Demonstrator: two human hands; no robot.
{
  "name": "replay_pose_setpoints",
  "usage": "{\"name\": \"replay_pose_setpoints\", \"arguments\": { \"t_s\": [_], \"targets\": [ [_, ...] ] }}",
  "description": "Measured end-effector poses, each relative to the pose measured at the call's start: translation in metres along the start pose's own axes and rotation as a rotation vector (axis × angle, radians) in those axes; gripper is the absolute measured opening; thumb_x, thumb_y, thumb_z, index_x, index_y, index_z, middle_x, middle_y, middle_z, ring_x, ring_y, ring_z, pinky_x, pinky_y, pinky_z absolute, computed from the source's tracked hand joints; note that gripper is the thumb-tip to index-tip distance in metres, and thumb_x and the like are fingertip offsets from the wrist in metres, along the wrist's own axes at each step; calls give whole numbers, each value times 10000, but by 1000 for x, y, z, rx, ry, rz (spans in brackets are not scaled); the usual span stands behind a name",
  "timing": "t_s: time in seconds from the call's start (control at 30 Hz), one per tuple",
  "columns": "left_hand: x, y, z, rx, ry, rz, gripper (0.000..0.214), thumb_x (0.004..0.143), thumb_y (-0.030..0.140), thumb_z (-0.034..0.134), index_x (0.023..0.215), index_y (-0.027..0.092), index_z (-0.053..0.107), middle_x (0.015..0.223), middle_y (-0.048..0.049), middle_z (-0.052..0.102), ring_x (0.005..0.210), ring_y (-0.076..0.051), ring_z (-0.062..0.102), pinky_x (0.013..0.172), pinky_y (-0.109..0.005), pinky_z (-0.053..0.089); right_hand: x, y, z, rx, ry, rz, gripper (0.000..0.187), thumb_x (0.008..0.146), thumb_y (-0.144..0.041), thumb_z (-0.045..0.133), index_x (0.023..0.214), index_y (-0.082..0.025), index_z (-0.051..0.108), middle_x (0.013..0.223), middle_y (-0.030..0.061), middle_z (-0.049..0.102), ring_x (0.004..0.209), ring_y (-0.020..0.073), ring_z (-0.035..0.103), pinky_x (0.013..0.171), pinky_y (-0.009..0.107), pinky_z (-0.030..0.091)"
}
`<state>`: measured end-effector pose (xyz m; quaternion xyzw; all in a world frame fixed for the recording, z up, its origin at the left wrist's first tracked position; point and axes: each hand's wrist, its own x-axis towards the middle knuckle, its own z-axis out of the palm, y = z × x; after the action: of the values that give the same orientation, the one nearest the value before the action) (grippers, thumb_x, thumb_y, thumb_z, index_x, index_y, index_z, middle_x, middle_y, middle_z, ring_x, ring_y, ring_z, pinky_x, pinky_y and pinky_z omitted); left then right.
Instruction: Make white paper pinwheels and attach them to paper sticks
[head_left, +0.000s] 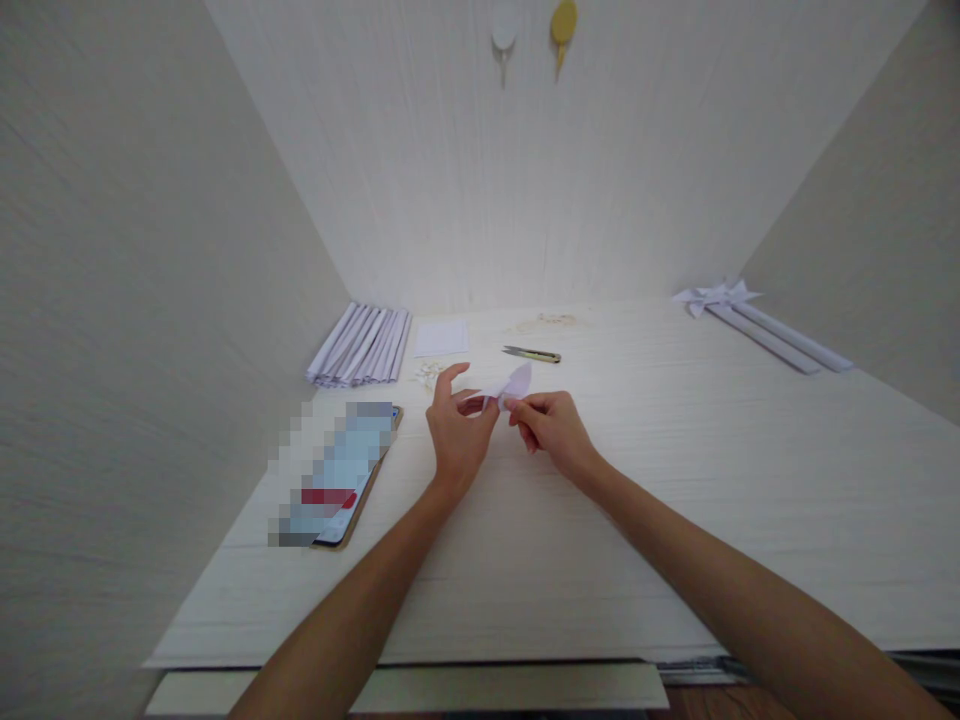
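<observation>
Both of my hands meet over the middle of the white table (675,480) and pinch a small folded piece of white paper (517,381). My left hand (456,432) grips its left end between thumb and fingers, with the index finger curled above. My right hand (553,428) pinches the right side from below. The paper's pointed tip sticks up and to the right between the hands.
A stack of folded white paper strips (361,345) lies at the back left, with a white sheet (442,338) beside it. Small snips (532,353) lie behind the hands. A phone (346,472) lies at the left. Paper pinwheels on sticks (739,310) lie at the back right.
</observation>
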<state>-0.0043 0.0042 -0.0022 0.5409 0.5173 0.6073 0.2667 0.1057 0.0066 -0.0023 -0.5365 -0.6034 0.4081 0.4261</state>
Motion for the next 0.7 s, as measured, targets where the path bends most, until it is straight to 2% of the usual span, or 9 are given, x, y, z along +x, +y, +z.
{"name": "replay_pose_setpoints", "arguments": {
  "t_s": [0.1,0.23,0.3,0.33,0.47,0.5,0.57,0.67,0.7],
  "targets": [
    [0,0,0,-7,-4,-5,463,577,152,601,1009,181,435,615,35,585,549,-115,599,541,-213,485,1,0,0,105,-59,74,318,728,-369,441,485,-166,472,344,-53,383,276,67,321,334,209,230],
    [0,-2,0,-11,-12,4,464,575,146,600,1009,181,441,627,32,587,553,-114,600,550,-214,487,-2,-4,-8,-269,95,-277,300,714,-297,477,448,-159,476,424,-5,477,395,87,413,422,222,271],
    [1,-2,-1,-9,-11,6,465,575,141,597,1011,181,442,630,31,587,553,-112,599,546,-211,485,-2,-5,-9,-342,129,-355,291,704,-280,491,440,-158,477,449,6,497,432,92,425,444,225,274],
    [1,-2,-1,-8,-11,5,465,575,138,595,1012,181,441,633,29,589,554,-113,599,544,-210,484,-2,-6,-9,-296,108,-306,295,706,-288,485,441,-160,477,428,-1,482,414,89,414,432,224,270],
    [0,-1,-1,-6,-3,12,453,576,141,596,1003,174,446,637,23,592,554,-113,599,554,-214,484,2,-4,-6,117,-112,118,291,715,-332,443,472,-172,463,340,-59,360,289,66,295,343,216,222],
    [0,-1,-1,-5,0,13,453,574,143,598,1000,174,448,640,23,592,552,-112,598,554,-214,484,2,-4,-6,161,-140,157,289,716,-337,437,480,-173,462,340,-63,351,282,65,285,337,216,217],
    [0,-2,0,-6,-2,5,457,568,149,604,998,174,451,638,25,587,543,-109,595,543,-210,481,1,-3,-7,91,-91,75,289,709,-333,452,471,-170,463,350,-56,364,299,65,304,350,217,225],
    [1,-3,0,-16,-15,-20,465,571,159,606,1007,173,447,623,27,583,544,-113,596,525,-206,474,-1,-5,-9,-150,79,-210,282,676,-293,516,432,-162,461,402,-29,423,380,72,368,407,220,253],
    [1,-4,0,-16,-13,-26,462,573,163,606,1007,171,448,617,27,583,546,-114,596,524,-206,472,-2,-6,-9,-184,101,-244,280,666,-279,530,422,-160,460,411,-27,431,394,72,375,417,220,257]
  ]
}}
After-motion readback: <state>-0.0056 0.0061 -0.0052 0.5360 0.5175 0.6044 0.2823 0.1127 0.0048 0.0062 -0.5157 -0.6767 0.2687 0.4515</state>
